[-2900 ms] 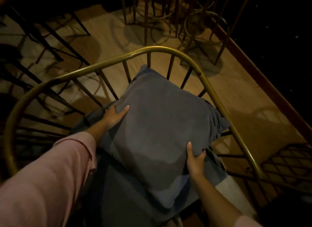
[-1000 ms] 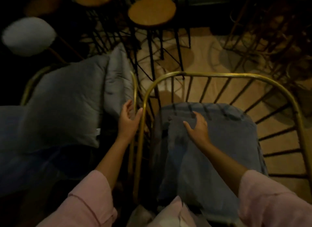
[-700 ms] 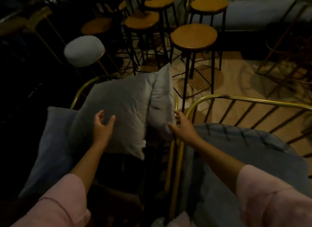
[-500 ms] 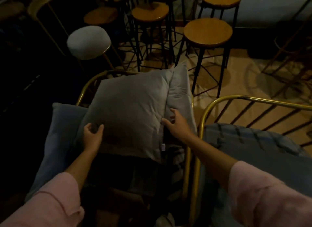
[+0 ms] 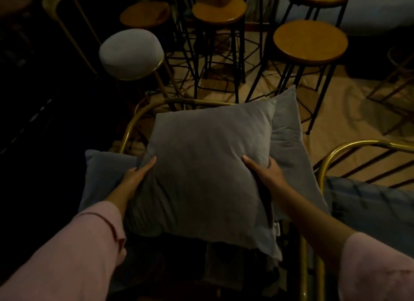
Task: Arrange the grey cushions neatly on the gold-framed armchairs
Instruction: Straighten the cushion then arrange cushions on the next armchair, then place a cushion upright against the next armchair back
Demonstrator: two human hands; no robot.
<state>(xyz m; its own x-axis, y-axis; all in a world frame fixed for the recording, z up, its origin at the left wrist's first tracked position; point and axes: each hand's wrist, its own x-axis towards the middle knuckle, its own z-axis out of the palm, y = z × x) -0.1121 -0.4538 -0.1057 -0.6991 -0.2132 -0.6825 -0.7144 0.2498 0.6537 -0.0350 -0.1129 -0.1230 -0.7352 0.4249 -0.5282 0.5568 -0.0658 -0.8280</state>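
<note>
Left hand [image 5: 134,177] is gripping the left edge of the grey cushion [image 5: 208,166] sitting in the gold-framed armchair [image 5: 143,112], right hand [image 5: 264,173] is pinching its right edge, another cushion [image 5: 289,143] is leaning just behind.

Front cushion [image 5: 206,173] plain grey, no pattern. Second cushion [image 5: 289,148] behind it on the right, same plain grey. Third cushion [image 5: 105,177] at left, darker blue-grey. Armchair frame [image 5: 143,112] gold; neighbouring armchair frame [image 5: 340,148] gold with dark spindles, its seat cushion [image 5: 369,206] blue-grey with dark stripe shadows. Sleeves [image 5: 74,256] pale pink. Round stools [image 5: 310,43] orange-brown wooden tops on black legs; one stool [image 5: 132,54] with pale grey-white padded top, gold rim and legs. Floor [image 5: 349,112] light tan.
</note>
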